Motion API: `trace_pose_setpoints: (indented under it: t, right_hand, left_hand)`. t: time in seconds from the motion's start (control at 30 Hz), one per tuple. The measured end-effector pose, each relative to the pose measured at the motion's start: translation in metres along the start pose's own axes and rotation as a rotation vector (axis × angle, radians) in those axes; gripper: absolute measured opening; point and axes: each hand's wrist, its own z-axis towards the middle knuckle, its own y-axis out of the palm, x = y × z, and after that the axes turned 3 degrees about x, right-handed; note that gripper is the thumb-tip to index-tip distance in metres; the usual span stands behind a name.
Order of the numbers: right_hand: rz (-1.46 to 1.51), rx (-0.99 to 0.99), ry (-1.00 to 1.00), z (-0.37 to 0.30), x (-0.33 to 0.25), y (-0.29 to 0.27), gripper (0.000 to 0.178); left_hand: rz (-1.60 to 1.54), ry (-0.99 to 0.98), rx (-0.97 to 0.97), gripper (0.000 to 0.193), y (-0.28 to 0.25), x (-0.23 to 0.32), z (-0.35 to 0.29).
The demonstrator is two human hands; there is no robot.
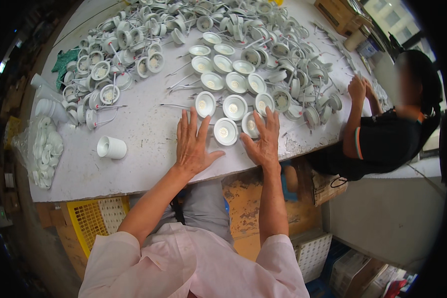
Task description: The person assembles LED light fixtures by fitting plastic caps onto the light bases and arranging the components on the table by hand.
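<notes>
Round white downlight housings with yellowish LED discs stand face up in close rows before me. My left hand has its fingers spread, its fingertips beside the left downlight of a front row. My right hand is also spread, holding nothing. Its fingers lie against or over the edges of two downlights, one partly hidden by the hand and another just beyond it. Between my hands sits the nearest downlight. Short wires stick out to the left of the rows.
Behind the rows lies a large heap of wired downlights. A stack of white cups lies at left, near a plastic bag of white parts. A co-worker sits at the right table edge. A yellow crate stands below the table.
</notes>
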Motion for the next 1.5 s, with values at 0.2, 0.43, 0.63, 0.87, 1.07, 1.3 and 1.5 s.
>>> trace_pose_setpoints:
  t: [0.2, 0.43, 0.63, 0.87, 1.07, 1.3, 1.5]
  right_hand:
    - [0.000, -0.016, -0.033, 0.006, -0.004, 0.005, 0.061]
    - [-0.074, 0.005, -0.087, 0.017, -0.008, 0.014, 0.060]
    - [-0.123, 0.024, -0.143, 0.025, -0.004, 0.024, 0.059]
    - [-0.129, 0.057, -0.147, 0.041, -0.002, 0.030, 0.056]
    - [-0.122, 0.070, -0.151, 0.052, 0.003, 0.035, 0.054]
    - [-0.117, 0.065, -0.177, 0.069, 0.010, 0.039, 0.053]
    - [-0.119, 0.061, -0.165, 0.079, 0.012, 0.041, 0.052]
  left_hand:
    - [0.039, -0.035, -0.065, 0.128, 0.014, -0.010, 0.014]
    - [-0.024, -0.006, -0.063, 0.118, 0.023, -0.013, 0.025]
    - [-0.024, 0.010, -0.063, 0.107, 0.030, -0.017, 0.035]
    - [-0.043, 0.015, -0.051, 0.112, 0.038, -0.023, 0.047]
    - [-0.040, 0.019, -0.047, 0.112, 0.042, -0.027, 0.059]
    - [-0.017, 0.002, -0.057, 0.105, 0.045, -0.032, 0.074]
    - [-0.048, 0.033, -0.024, 0.114, 0.055, -0.044, 0.085]
